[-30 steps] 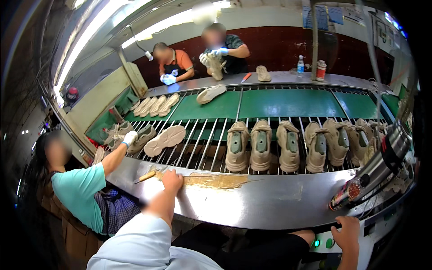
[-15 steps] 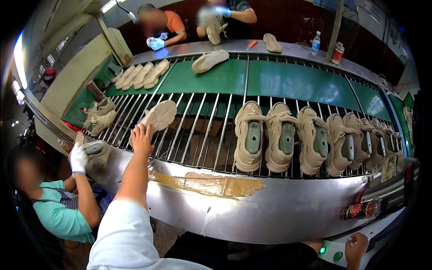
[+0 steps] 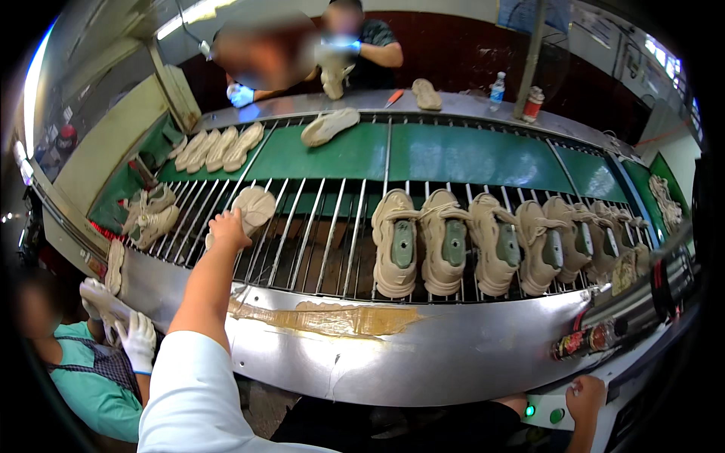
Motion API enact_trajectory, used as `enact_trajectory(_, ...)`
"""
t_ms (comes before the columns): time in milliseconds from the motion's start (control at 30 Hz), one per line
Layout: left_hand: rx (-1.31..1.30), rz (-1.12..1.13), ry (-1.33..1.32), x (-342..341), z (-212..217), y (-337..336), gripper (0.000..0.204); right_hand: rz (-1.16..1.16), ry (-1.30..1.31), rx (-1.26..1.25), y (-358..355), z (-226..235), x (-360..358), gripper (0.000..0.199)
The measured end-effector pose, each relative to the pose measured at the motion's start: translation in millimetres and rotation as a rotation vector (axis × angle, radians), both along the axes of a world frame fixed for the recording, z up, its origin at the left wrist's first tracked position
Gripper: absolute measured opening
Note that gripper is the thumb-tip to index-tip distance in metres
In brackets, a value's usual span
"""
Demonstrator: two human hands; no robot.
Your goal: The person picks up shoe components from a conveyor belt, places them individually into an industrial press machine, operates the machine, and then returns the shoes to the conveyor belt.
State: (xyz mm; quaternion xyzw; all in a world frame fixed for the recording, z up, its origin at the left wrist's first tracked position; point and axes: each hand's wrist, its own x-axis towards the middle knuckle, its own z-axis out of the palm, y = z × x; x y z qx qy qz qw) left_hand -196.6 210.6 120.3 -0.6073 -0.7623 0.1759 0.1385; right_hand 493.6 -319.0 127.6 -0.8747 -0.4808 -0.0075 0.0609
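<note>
My left hand [image 3: 229,229] reaches over the metal rods of the rack with its fingers closed round a beige shoe [image 3: 255,208], whose pale sole faces up; part of the shoe is hidden behind the hand. To its right, several beige lace-up shoes [image 3: 394,245] with green insoles stand in a row, toes pointing away. Low on the right, my right hand [image 3: 586,397] is curled with nothing visible in it. It is beside a white control panel [image 3: 544,405] with two round green buttons, one of them lit.
Beige soles [image 3: 240,147] and a lone shoe [image 3: 330,127] lie on the green belt [image 3: 461,155]. A co-worker at left holds a shoe [image 3: 106,302] in gloved hands; two people work beyond the far ledge. Bottles [image 3: 497,89] and a dark rolled object [image 3: 585,340] are at right.
My left fingers, spread over the shoe before, now close round it. The view has shifted slightly. The co-worker at left has brought a shoe down off the table's edge, leaving a sole there.
</note>
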Motion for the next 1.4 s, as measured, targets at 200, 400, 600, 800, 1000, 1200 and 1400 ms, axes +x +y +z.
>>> enact_trajectory(200,-0.079,0.182,-0.851,-35.0,75.7,-34.1,0.054,0.001,-0.156,0.197,0.3,-4.7,-11.4,0.017)
enact_trajectory(400,-0.424,0.206,-2.131,19.9,42.0,-211.4,0.048,0.046,-0.004,0.297,-28.9,12.5,-106.6,0.025)
enact_trajectory(600,-0.674,0.417,-2.711,133.2,-49.9,-368.3,0.069,0.187,0.716,0.547,-92.5,-51.2,-220.6,0.034)
enact_trajectory(800,-1.683,0.367,-2.416,321.5,-25.5,-425.5,0.077,0.086,1.641,0.883,-141.1,-46.1,-223.1,0.074)
enact_trajectory(1000,-2.369,-0.287,-1.627,450.8,40.2,-538.3,0.030,0.050,1.700,1.740,-210.0,0.5,-207.4,0.101)
enact_trajectory(1200,-2.167,-0.277,-1.387,457.6,-17.7,-615.3,0.024,0.189,1.045,2.174,-349.8,31.7,-207.6,0.077)
enact_trajectory(1400,-1.969,0.204,-1.364,453.5,-140.0,-632.1,0.017,-0.453,0.544,2.127,-544.0,17.9,-204.1,0.061)
